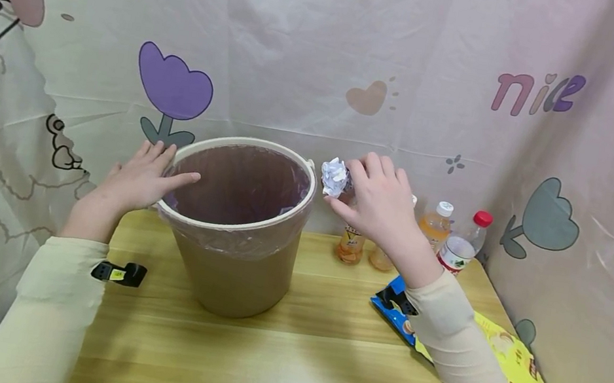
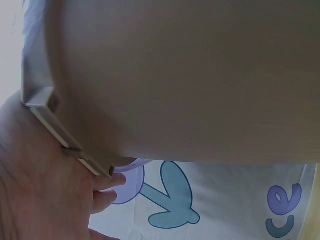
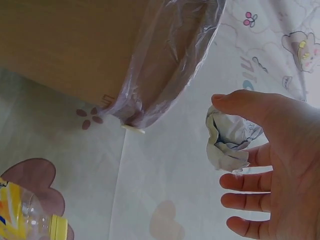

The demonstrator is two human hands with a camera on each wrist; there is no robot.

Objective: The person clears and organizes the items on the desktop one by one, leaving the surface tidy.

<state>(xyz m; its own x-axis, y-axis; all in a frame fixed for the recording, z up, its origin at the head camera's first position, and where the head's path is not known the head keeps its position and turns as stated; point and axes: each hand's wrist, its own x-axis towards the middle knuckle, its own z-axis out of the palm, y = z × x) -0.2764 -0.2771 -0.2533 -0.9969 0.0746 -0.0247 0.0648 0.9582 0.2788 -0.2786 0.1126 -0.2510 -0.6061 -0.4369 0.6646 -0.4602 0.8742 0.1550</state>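
Observation:
A brown trash bin (image 1: 237, 280) with a pale rim and a clear plastic liner stands upright on the table. My left hand (image 1: 137, 178) rests against the left side of its rim, fingers straight and thumb reaching over the edge; the left wrist view shows the palm (image 2: 40, 180) touching the rim's outside. Right of the bin, above table height, my right hand (image 1: 380, 199) pinches a crumpled paper ball (image 1: 334, 178) between thumb and index finger. In the right wrist view the paper ball (image 3: 230, 140) sits apart from the bin's lined rim, the other fingers spread below it.
Behind my right hand stand several bottles, among them an orange drink bottle (image 1: 350, 246) and a red-capped bottle (image 1: 463, 242). A yellow packet (image 1: 523, 376) and a blue packet (image 1: 393, 310) lie on the table (image 1: 256, 369) at the right. A printed curtain (image 1: 302, 65) hangs close behind.

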